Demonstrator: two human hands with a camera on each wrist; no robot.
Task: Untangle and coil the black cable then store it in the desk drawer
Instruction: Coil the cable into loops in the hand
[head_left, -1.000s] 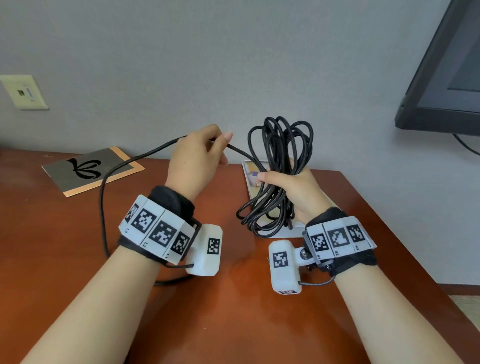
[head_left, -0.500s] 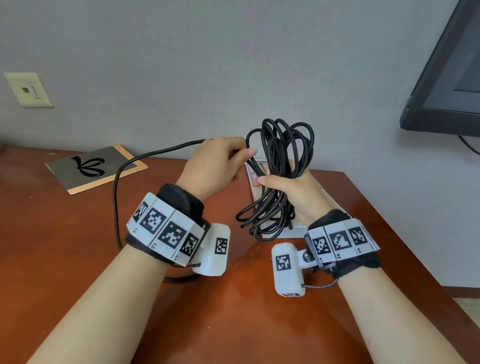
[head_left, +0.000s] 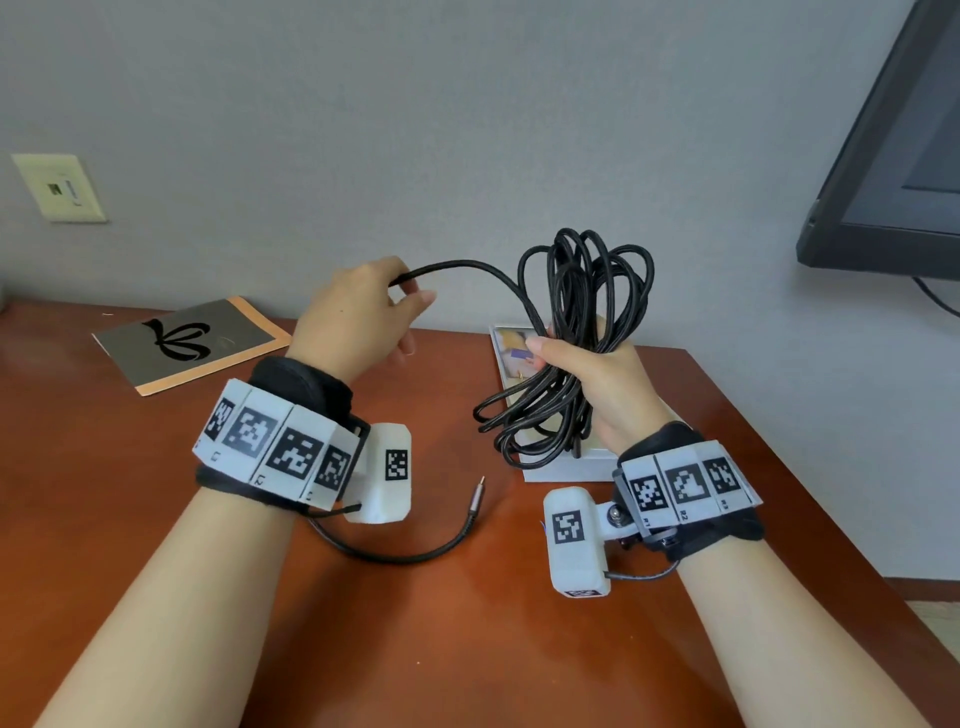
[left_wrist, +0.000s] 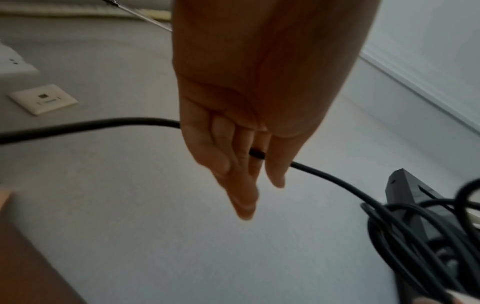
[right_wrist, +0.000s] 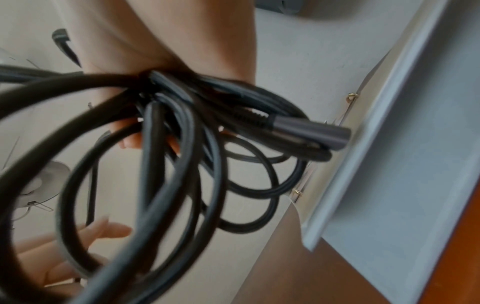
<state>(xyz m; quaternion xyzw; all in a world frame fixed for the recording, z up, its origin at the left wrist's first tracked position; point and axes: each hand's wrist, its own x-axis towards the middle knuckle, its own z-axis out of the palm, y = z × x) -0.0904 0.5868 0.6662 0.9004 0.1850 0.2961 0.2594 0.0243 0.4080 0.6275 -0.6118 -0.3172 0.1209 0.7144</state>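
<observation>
My right hand (head_left: 566, 358) grips a bundle of black cable (head_left: 582, 306) around its middle, held upright above the desk; loops stick out above and below the fist. In the right wrist view the loops (right_wrist: 161, 164) fill the frame, and one grey plug (right_wrist: 311, 133) pokes out of them. One strand (head_left: 467, 267) runs left from the bundle to my left hand (head_left: 410, 291), which holds it loosely between thumb and fingers. In the left wrist view that strand (left_wrist: 257, 154) passes between the fingers. The free end and its plug (head_left: 474, 506) lie on the desk by my left wrist.
A white box (head_left: 566, 467) sits on the brown desk (head_left: 130, 519) under the bundle. A grey booklet (head_left: 192, 343) lies at the back left. A dark monitor (head_left: 893, 156) hangs at the upper right, and a wall socket (head_left: 60, 187) at the left. The desk's right edge is near my right arm.
My left hand went to the bundle and then drew back left along the strand. The slack that looped far left on the desk has been drawn in; its plug end now lies by my left wrist.
</observation>
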